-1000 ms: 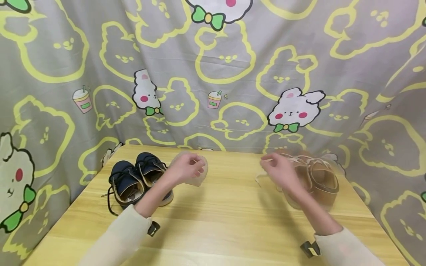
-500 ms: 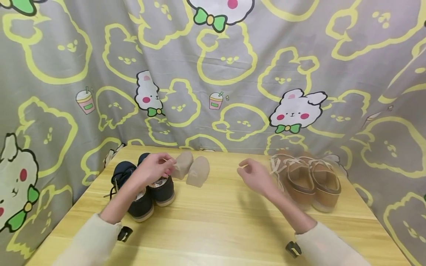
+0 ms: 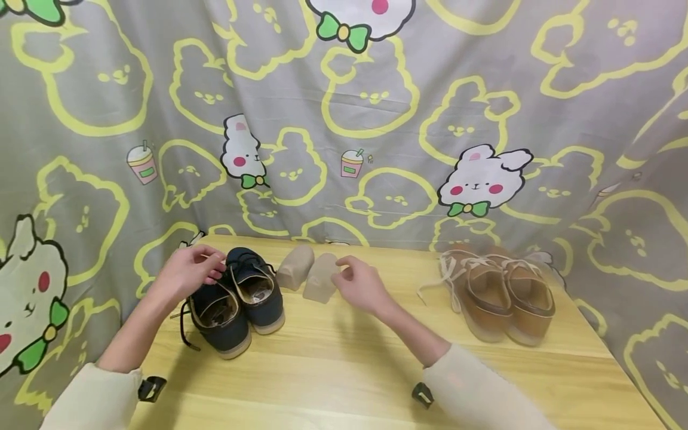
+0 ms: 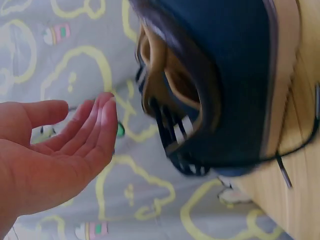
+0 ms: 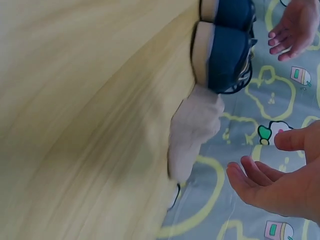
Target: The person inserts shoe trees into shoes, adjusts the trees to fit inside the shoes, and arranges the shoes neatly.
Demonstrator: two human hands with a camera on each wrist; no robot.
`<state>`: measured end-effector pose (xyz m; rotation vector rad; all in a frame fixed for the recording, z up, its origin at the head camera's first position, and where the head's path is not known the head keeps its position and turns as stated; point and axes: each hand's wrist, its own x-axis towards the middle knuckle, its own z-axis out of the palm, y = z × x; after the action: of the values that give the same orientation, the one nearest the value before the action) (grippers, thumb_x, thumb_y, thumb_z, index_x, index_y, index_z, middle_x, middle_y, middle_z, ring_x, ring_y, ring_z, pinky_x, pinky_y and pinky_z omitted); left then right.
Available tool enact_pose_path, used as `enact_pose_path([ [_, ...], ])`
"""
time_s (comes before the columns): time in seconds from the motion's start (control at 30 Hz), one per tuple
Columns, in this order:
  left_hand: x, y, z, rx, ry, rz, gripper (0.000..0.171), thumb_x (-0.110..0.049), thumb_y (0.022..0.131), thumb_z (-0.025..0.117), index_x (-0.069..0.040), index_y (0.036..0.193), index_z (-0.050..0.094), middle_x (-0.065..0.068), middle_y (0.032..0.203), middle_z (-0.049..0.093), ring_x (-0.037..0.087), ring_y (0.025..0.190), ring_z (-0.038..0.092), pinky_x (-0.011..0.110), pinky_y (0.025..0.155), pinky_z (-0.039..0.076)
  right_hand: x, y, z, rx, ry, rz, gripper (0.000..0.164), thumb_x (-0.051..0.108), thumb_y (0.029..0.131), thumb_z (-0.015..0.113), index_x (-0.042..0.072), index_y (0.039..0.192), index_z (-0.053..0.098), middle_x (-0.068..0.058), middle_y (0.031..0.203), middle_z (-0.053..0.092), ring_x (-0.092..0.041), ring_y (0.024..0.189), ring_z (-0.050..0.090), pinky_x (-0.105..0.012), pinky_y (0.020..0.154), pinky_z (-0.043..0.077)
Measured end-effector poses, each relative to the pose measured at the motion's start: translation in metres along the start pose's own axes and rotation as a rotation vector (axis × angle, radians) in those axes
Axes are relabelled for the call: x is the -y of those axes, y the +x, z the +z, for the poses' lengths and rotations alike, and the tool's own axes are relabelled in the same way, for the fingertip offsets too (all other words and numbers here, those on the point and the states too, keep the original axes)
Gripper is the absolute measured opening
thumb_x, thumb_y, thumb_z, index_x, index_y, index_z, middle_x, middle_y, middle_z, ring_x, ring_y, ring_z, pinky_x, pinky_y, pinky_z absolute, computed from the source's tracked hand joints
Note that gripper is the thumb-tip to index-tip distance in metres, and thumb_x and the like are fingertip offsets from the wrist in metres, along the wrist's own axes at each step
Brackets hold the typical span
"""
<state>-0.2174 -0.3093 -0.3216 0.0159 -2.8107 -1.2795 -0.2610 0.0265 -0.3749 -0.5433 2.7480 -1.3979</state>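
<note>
In the head view my left hand (image 3: 188, 273) hovers over the toe of the outer navy lace-up shoe (image 3: 224, 334), fingers loosely bent around nothing. Its mate, another navy shoe (image 3: 267, 309), stands right beside it, heel towards me. The left wrist view has the navy shoe (image 4: 240, 95) close by, a gap between it and the fingers. My right hand (image 3: 364, 286) is above the table, its fingertips overlapping the right one of two beige, toe-shaped shoe inserts (image 3: 322, 279). The other insert (image 3: 295, 269) lies next to the navy pair. In the right wrist view the right hand (image 5: 282, 187) is relaxed.
A pair of brown lace-up shoes (image 3: 484, 319) with pale laces stands on the right of the wooden table (image 3: 333, 370). One pale lace trails onto the tabletop. A grey patterned curtain (image 3: 301, 77) closes off the back and sides.
Both hands have moved left: the left hand from over the inserts to the outer navy shoe, the right from beside the brown shoes to the inserts. The shoes and inserts stay put.
</note>
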Motion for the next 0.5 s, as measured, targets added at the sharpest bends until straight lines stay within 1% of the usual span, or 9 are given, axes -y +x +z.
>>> enact_pose_path([
  [0.1, 0.010, -0.001, -0.014, -0.045, 0.037, -0.009, 0.044, -0.029, 0.107, 0.049, 0.010, 0.124, 0.060, 0.027, 0.110, 0.071, 0.011, 0.082, 0.070, 0.026, 0.071, 0.059, 0.009, 0.007, 0.011, 0.009, 0.026, 0.007, 0.037, 0.022, 0.098, 0.062, 0.004, 0.130, 0.063, -0.010, 0.103, 0.076, -0.024, 0.095, 0.072, -0.037, 0.080, 0.059],
  [0.17, 0.018, -0.003, -0.023, -0.071, 0.082, -0.030, 0.049, -0.034, 0.108, 0.047, 0.009, 0.127, 0.059, 0.028, 0.115, 0.070, 0.006, 0.081, 0.068, 0.024, 0.070, 0.057, 0.015, 0.012, 0.018, 0.022, 0.032, 0.004, 0.038, 0.022, 0.098, 0.062, 0.003, 0.130, 0.063, -0.010, 0.103, 0.076, -0.024, 0.094, 0.072, -0.035, 0.077, 0.059],
  [0.23, 0.025, -0.004, -0.032, -0.098, 0.119, -0.048, 0.051, -0.035, 0.108, 0.045, 0.009, 0.130, 0.058, 0.030, 0.119, 0.067, 0.005, 0.082, 0.066, 0.022, 0.070, 0.054, 0.022, 0.017, 0.026, 0.032, 0.040, 0.000, 0.038, 0.022, 0.098, 0.062, 0.002, 0.130, 0.063, -0.010, 0.104, 0.075, -0.024, 0.094, 0.072, -0.035, 0.077, 0.059],
  [0.3, 0.032, -0.005, -0.039, -0.122, 0.155, -0.062, 0.051, -0.035, 0.108, 0.044, 0.009, 0.131, 0.057, 0.031, 0.119, 0.066, 0.011, 0.084, 0.068, 0.022, 0.070, 0.051, 0.028, 0.022, 0.032, 0.042, 0.053, 0.001, 0.038, 0.021, 0.098, 0.061, 0.002, 0.130, 0.063, -0.010, 0.106, 0.075, -0.024, 0.096, 0.072, -0.035, 0.079, 0.059],
  [0.37, 0.037, -0.006, -0.043, -0.139, 0.172, -0.072, 0.051, -0.034, 0.108, 0.044, 0.009, 0.132, 0.057, 0.032, 0.119, 0.066, 0.022, 0.089, 0.071, 0.025, 0.071, 0.051, 0.034, 0.026, 0.039, 0.041, 0.073, 0.005, 0.036, 0.019, 0.097, 0.060, 0.002, 0.129, 0.064, -0.011, 0.107, 0.075, -0.025, 0.098, 0.071, -0.036, 0.082, 0.058],
  [0.43, 0.042, -0.006, -0.046, -0.135, 0.195, -0.086, 0.052, -0.035, 0.107, 0.043, 0.009, 0.133, 0.056, 0.034, 0.122, 0.064, 0.037, 0.100, 0.068, 0.035, 0.075, 0.052, 0.040, 0.029, 0.046, 0.048, 0.102, 0.025, 0.036, 0.019, 0.097, 0.060, 0.002, 0.129, 0.064, -0.012, 0.109, 0.074, -0.025, 0.098, 0.071, -0.036, 0.082, 0.058],
  [0.5, 0.047, -0.007, -0.048, -0.108, 0.210, -0.118, 0.056, -0.038, 0.107, 0.041, 0.009, 0.136, 0.053, 0.037, 0.129, 0.058, 0.049, 0.112, 0.060, 0.046, 0.081, 0.052, 0.045, 0.032, 0.053, 0.057, 0.120, 0.047, 0.037, 0.021, 0.097, 0.062, 0.003, 0.129, 0.063, -0.012, 0.110, 0.073, -0.024, 0.096, 0.071, -0.034, 0.079, 0.058],
])
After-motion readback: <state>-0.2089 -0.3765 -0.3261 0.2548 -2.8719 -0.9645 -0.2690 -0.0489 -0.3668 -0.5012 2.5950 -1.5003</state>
